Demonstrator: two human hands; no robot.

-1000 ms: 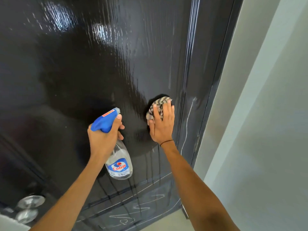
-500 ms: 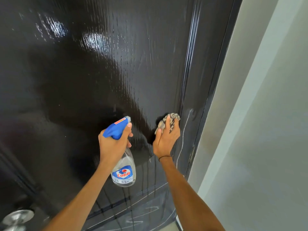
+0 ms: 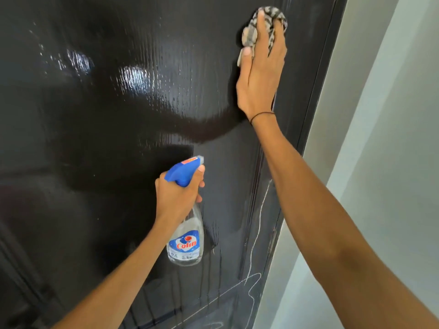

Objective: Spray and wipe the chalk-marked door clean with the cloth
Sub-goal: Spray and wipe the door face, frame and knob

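Head view. Glossy dark brown door (image 3: 118,162), wet sheen and thin drip runs across panel. White chalk line (image 3: 257,233) down right edge of door, looping into scribbles at bottom. Right hand (image 3: 262,74) raised high near upper right of door, flat on panel, fingers (image 3: 260,27) fairly straight, pressing crumpled grey-and-beige patterned cloth (image 3: 250,36) against surface; cloth bunched under fingertips, partly hidden. Thin dark band on right wrist. Left hand (image 3: 177,198) lower, centre, wrapped around neck of clear plastic spray bottle with blue trigger head (image 3: 185,243); index fingertip on trigger nozzle, nozzle towards door. Red "Colin" lettering on label. Pale grey wall (image 3: 392,115) along right side.
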